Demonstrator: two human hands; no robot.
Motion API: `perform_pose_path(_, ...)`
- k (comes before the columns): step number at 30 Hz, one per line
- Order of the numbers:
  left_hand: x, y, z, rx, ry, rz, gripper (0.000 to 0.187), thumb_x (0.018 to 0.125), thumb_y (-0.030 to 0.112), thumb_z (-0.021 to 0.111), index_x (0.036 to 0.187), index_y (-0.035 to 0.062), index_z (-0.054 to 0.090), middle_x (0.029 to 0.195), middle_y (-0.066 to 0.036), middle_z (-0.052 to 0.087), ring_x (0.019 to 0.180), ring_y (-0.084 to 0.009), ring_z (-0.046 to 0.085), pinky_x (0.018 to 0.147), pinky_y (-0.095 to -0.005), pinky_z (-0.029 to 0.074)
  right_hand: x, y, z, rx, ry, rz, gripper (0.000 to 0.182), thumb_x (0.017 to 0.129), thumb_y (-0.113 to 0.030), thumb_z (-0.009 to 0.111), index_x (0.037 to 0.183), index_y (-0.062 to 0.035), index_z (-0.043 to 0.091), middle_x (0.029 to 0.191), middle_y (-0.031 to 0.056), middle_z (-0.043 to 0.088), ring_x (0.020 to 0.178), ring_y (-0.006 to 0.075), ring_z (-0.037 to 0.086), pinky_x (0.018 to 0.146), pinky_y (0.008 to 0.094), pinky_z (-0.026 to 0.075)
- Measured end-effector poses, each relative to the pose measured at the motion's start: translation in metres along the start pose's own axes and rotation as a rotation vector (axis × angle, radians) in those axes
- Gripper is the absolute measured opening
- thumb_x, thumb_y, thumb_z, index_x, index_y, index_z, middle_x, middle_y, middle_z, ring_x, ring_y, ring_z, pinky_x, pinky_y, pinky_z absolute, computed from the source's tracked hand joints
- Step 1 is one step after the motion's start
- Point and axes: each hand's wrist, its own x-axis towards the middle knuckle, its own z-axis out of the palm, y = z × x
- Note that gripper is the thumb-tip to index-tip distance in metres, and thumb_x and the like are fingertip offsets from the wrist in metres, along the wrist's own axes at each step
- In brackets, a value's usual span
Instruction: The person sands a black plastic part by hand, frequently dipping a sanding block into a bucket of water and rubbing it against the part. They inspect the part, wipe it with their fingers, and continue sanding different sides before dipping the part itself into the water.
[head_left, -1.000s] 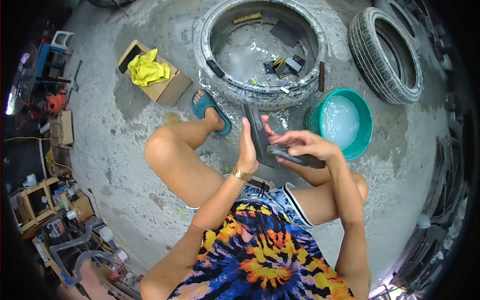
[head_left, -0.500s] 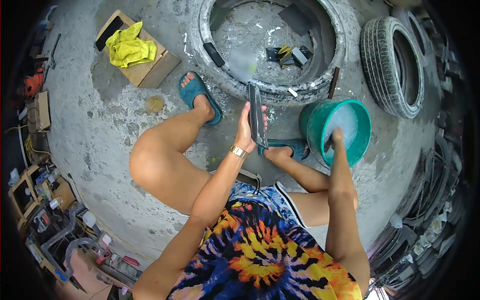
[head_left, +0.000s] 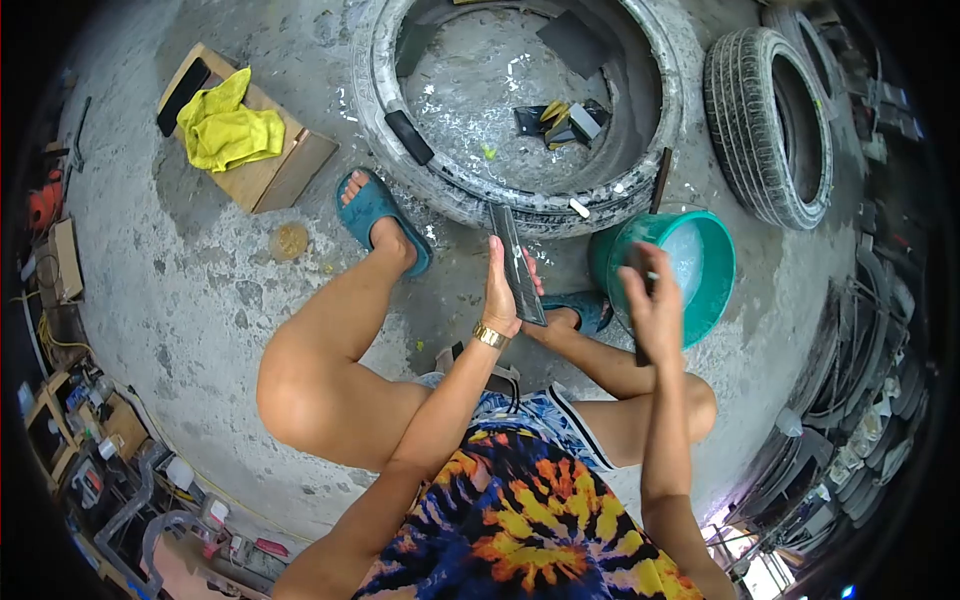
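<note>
My left hand (head_left: 498,290), with a gold watch at the wrist, grips a long flat black bar (head_left: 518,265) with a wet-looking surface. The bar's far end is near the rim of a large tyre (head_left: 395,170) lying flat on the floor. My right hand (head_left: 658,305) is in front of the green bucket (head_left: 715,305), slightly blurred. Its fingers are bent around a dark thin piece (head_left: 641,352), mostly hidden by the hand; its kind I cannot make out. Cloudy, foamy water (head_left: 684,262) stands in the bucket.
Inside the tyre lie dark sheets (head_left: 573,44) and a pile of small blocks (head_left: 572,125). A yellow cloth (head_left: 232,125) and a black phone-like slab (head_left: 183,97) rest on a wooden box (head_left: 290,175). Another tyre (head_left: 740,125) leans at right. Shelving clutter lines both sides.
My right hand has come up out of the bucket's water and toward me. The left hand still holds the black bar, and a pale blur over the tyre is gone.
</note>
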Motion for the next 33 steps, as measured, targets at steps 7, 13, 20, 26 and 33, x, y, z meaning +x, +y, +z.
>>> perform_pose_path(7, -0.003, 0.002, 0.012, -0.030, 0.060, 0.107, 0.064, 0.105, 0.054, 0.036, 0.140, 0.0025, 0.050, 0.135, -0.009, 0.056, 0.121, -0.0185, 0.055, 0.103, -0.0327, 0.043, 0.031, -0.037, 0.116, -0.177, -0.048, -0.190, 0.042, 0.090, -0.026, 0.068, 0.129, -0.0122, 0.059, 0.115, 0.0186, 0.056, 0.096, 0.0419, 0.063, 0.079, 0.0480, 0.053)
perform_pose_path(13, 0.011, -0.018, -0.009, -0.058, -0.067, 0.161, 0.061, 0.106, 0.051, 0.033, 0.132, 0.0007, 0.055, 0.129, -0.011, 0.059, 0.116, -0.0200, 0.056, 0.100, -0.0335, 0.044, -0.004, -0.020, 0.121, -0.206, -0.010, -0.338, 0.049, 0.089, -0.016, 0.068, 0.135, -0.0091, 0.056, 0.122, 0.0256, 0.052, 0.099, 0.0453, 0.059, 0.081, 0.0480, 0.052)
perform_pose_path(20, 0.009, -0.022, -0.005, 0.040, 0.029, 0.211, 0.059, 0.104, 0.056, 0.034, 0.125, 0.0062, 0.059, 0.120, -0.007, 0.062, 0.108, -0.0175, 0.059, 0.094, -0.0325, 0.048, 0.013, -0.030, 0.126, -0.212, 0.000, -0.334, 0.046, 0.090, -0.017, 0.065, 0.134, -0.0088, 0.055, 0.118, 0.0265, 0.052, 0.098, 0.0446, 0.057, 0.082, 0.0484, 0.049)
perform_pose_path(26, 0.007, -0.015, -0.002, -0.062, 0.071, 0.168, 0.061, 0.107, 0.049, 0.031, 0.114, -0.0010, 0.064, 0.111, -0.010, 0.067, 0.097, -0.0177, 0.062, 0.085, -0.0325, 0.050, 0.028, -0.036, 0.131, -0.257, -0.038, -0.318, 0.049, 0.088, -0.016, 0.067, 0.135, -0.0100, 0.056, 0.122, 0.0260, 0.052, 0.103, 0.0441, 0.058, 0.085, 0.0476, 0.051)
perform_pose_path(33, 0.012, -0.020, -0.016, 0.128, -0.063, 0.230, 0.064, 0.106, 0.054, 0.029, 0.134, 0.0035, 0.054, 0.124, -0.009, 0.061, 0.111, -0.0188, 0.058, 0.097, -0.0332, 0.046, 0.017, -0.034, 0.131, -0.229, -0.003, -0.291, 0.045, 0.088, -0.014, 0.069, 0.131, -0.0083, 0.058, 0.122, 0.0248, 0.053, 0.104, 0.0436, 0.060, 0.084, 0.0467, 0.052)
